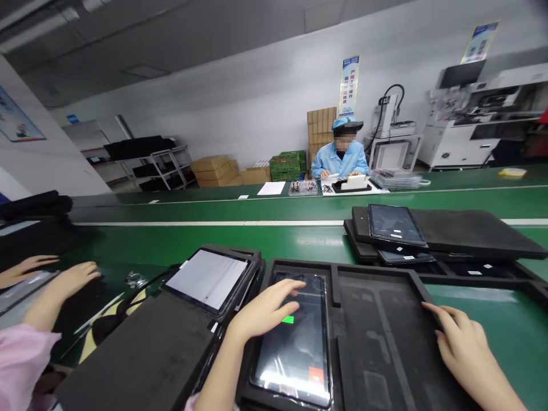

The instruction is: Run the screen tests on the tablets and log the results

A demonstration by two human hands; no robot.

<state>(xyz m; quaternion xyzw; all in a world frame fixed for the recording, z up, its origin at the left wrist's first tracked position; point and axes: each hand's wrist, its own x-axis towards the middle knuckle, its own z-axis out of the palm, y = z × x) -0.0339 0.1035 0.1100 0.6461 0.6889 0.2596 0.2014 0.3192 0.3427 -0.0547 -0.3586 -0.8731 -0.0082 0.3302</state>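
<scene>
My left hand (269, 308) reaches over a black tablet (291, 354), fingers stretched out and apart, fingertips at or just above its glass. The tablet lies in the left compartment of a black foam tray (377, 325); its dark screen shows a green patch and a red-orange patch. At the tray's right rim is my right hand (460, 337), with the index finger extended onto the rim and the thumb apart from it. The tray's right compartment holds no tablet. Left of my left hand, a tablet with a bright white screen (209, 278) rests on stacked black foam.
Black foam trays with tablets (396, 225) are stacked at the back right. A flat black foam slab (141, 348) lies to the left. A co-worker's hands (71, 279) are at far left, and another person (341, 157) sits across the green bench (308, 242).
</scene>
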